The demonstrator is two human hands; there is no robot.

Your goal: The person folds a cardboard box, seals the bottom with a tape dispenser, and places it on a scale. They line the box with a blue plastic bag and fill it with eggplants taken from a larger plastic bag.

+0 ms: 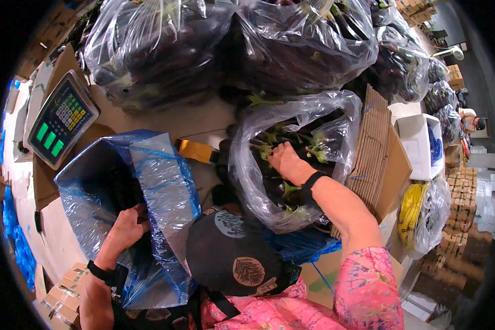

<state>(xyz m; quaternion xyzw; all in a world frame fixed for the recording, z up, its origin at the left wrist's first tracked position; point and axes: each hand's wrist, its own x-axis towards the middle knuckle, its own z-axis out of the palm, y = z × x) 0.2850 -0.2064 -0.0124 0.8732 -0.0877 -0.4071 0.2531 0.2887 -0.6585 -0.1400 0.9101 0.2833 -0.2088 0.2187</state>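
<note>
A clear plastic bag [247, 181] with its mouth spread wide holds dark eggplants [272, 187] with green stems. My right hand [288, 163] reaches into it, fingertips at a green eggplant stem; whether it grips it is unclear. To the left stands a box lined with blue-tinted plastic film [165, 177], with dark eggplants inside. My left hand [131, 225] is inside this box, fingers bent against the dark contents; its fingertips are partly hidden. A digital scale display [62, 119] with green readouts stands beyond the lined box.
Large clear bags of eggplants [305, 53] line the far side. Flattened cardboard sheets [369, 152] stand right of the open bag, near a white foam box [416, 144] and a yellow bag [411, 214]. A person [470, 119] is far right. Stacked cartons [462, 194] stand behind.
</note>
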